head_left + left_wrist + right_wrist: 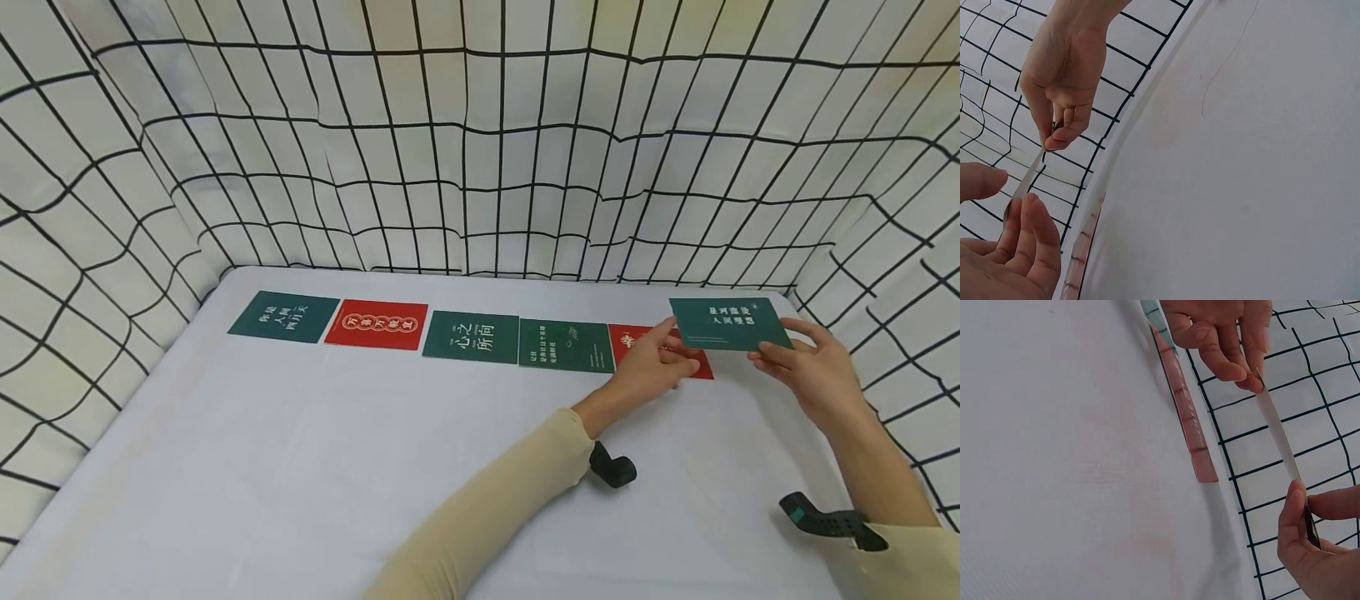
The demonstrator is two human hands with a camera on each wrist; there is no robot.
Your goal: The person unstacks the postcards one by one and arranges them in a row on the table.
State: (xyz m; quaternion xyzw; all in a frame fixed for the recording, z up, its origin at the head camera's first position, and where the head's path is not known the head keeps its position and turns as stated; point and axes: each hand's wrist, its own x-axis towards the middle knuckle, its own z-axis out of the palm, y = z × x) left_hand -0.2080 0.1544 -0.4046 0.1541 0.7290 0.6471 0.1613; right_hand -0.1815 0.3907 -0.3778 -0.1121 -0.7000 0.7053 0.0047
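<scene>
A green card point(727, 327) with white lettering is held up off the table at the right, over the end of a row of cards. My right hand point(819, 372) pinches its right edge between thumb and fingers. At the opposite edge, my left hand point(647, 363) holds the card with its fingertips. Seen from the right wrist, the raised card point(1280, 436) is nearly edge-on between both hands. Just below it lies a red card point(702, 367), partly hidden by the left hand and the raised card.
Leftward along the row lie a green card point(564, 345), another green card point(471, 337), a red card point(377, 324) and a green card point(284, 317). They rest on a white-covered table point(300, 467). Black grid netting point(501, 129) rises behind and at both sides. Black wrist mounts point(617, 470) stick out from the sleeves.
</scene>
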